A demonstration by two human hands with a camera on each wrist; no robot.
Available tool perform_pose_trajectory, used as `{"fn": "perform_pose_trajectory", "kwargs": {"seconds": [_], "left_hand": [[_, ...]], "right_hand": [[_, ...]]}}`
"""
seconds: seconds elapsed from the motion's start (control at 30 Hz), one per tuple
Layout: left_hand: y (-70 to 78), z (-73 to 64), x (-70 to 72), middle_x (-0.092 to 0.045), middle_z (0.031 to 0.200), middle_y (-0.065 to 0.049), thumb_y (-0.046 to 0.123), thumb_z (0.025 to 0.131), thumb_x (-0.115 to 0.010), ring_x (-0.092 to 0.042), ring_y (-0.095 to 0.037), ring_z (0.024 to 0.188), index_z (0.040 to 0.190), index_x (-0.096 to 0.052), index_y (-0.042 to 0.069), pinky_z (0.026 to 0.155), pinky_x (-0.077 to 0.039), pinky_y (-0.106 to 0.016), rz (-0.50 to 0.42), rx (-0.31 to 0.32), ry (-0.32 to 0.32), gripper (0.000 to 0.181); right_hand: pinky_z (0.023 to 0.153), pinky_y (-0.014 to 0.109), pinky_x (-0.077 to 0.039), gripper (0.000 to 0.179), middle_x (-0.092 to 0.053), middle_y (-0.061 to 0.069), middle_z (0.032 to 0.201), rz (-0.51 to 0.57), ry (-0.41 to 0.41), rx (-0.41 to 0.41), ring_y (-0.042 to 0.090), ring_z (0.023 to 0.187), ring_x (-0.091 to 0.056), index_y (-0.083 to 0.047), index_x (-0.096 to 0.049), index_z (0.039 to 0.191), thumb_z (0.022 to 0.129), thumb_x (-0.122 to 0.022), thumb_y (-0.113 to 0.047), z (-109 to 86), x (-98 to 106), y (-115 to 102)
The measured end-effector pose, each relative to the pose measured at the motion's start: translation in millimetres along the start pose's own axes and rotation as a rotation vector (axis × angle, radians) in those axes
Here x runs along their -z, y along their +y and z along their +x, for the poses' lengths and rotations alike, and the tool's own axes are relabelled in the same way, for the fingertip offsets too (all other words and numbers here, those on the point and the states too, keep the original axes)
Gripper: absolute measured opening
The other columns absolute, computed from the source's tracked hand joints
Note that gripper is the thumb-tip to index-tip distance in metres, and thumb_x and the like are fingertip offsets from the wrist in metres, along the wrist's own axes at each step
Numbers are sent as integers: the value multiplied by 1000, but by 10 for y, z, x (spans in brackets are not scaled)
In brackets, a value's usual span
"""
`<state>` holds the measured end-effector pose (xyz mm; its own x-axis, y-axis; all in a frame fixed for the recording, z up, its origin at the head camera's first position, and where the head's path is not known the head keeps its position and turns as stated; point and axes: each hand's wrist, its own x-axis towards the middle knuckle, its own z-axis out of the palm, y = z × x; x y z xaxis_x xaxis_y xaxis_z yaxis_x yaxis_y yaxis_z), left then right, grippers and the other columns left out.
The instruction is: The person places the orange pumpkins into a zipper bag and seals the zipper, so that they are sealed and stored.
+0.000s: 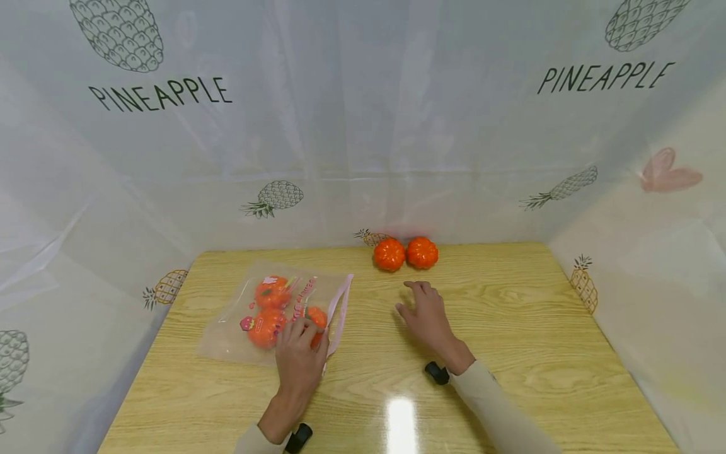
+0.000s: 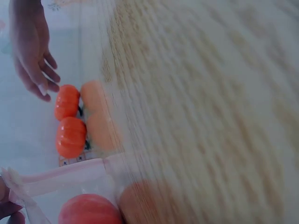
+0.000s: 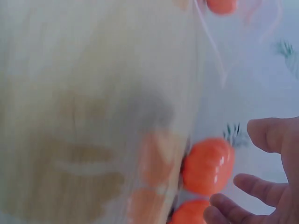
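Observation:
A clear plastic bag (image 1: 229,334) with a pink-edged mouth lies on the left of the table. Inside it are small orange pumpkins: one at the back (image 1: 272,291), one in front (image 1: 265,329) and one near the mouth (image 1: 316,315). My left hand (image 1: 300,359) pinches the bag by its mouth; in the left wrist view, fingertips (image 2: 7,203) grip the pink edge. My right hand (image 1: 428,318) hovers with spread fingers, just short of two loose pumpkins, a left one (image 1: 389,254) and a right one (image 1: 422,253). Nothing is in its grasp in the right wrist view.
The wooden table (image 1: 510,328) reflects light near its front. A white curtain (image 1: 363,126) printed with pineapples hangs round its back and sides, close behind the two loose pumpkins. Each wrist carries a black strap mount (image 1: 437,373).

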<state>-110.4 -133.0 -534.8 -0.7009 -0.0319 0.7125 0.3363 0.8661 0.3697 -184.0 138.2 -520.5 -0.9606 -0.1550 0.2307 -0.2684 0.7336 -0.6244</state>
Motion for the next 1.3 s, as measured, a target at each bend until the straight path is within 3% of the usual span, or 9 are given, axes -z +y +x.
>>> {"fn": "perform_pose_trajectory", "kwargs": {"seconds": [0.43, 0.97, 1.3], "left_hand": [[-7, -7, -7, -60, 83, -6, 7, 79, -89, -53, -26, 75, 75, -69, 7, 67, -41, -41, 12, -1, -6, 21], [-4, -12, -3, -61, 83, -6, 7, 78, -90, -54, -26, 76, 75, -70, 6, 67, -40, -41, 11, 2, -6, 21], [-2, -13, -7, -61, 82, -6, 7, 78, -90, -54, -27, 75, 74, -69, 7, 66, -41, -41, 8, -3, -3, 21]], "right_hand": [[105, 69, -40, 69, -45, 40, 142, -62, 132, -87, 60, 125, -49, 14, -43, 147, 97, -76, -19, 335, 265, 408], [108, 70, -37, 84, -44, 38, 149, -151, 49, -126, 59, 130, -45, 11, -36, 154, 95, -79, -32, 738, 339, 558], [108, 69, -38, 82, -47, 36, 146, -183, 5, -158, 57, 130, -47, 8, -37, 153, 95, -79, -32, 881, 286, 572]]}}
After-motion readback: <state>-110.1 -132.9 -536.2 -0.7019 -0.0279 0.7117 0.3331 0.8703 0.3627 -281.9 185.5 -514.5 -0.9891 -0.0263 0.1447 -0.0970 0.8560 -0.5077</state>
